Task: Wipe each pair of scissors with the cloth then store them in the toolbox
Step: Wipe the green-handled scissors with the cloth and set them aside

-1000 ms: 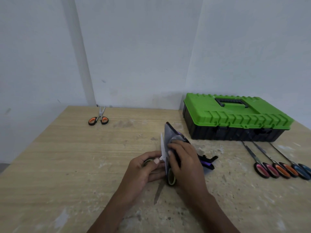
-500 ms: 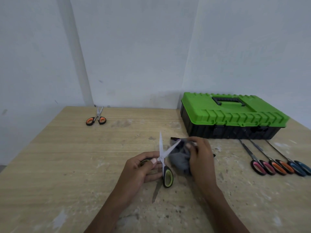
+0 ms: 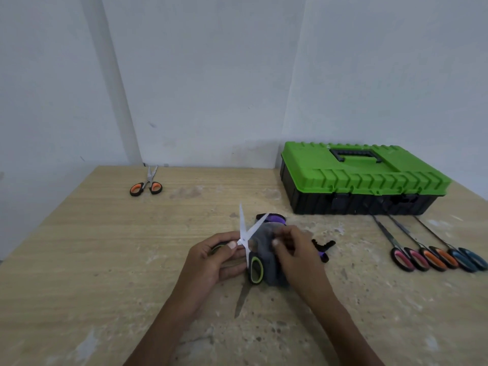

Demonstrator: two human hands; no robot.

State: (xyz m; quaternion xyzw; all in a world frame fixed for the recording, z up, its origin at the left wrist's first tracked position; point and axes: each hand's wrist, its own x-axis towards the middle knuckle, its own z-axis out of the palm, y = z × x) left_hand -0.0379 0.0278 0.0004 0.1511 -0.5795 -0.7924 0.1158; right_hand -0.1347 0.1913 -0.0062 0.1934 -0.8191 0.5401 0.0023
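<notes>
My left hand (image 3: pixel 215 260) grips one handle of the green-and-black scissors (image 3: pixel 249 248), whose blades stand spread open and point up. My right hand (image 3: pixel 294 256) holds a bunched grey cloth (image 3: pixel 266 250) against the right blade. The green-lidded toolbox (image 3: pixel 361 180) with a black base sits closed at the back right. Three pairs of scissors (image 3: pixel 433 256), with pink, orange and blue handles, lie in a row to the right. An orange-handled pair (image 3: pixel 146 186) lies at the far left.
A purple-and-black tool (image 3: pixel 274 219) lies on the wooden table (image 3: pixel 105 247) behind my hands, partly hidden by the cloth. White walls close off the back and the left side.
A second ago the cloth was wrapped round the upright blades. The blades have since spread open, and my right hand has shifted right with the cloth onto the right blade.
</notes>
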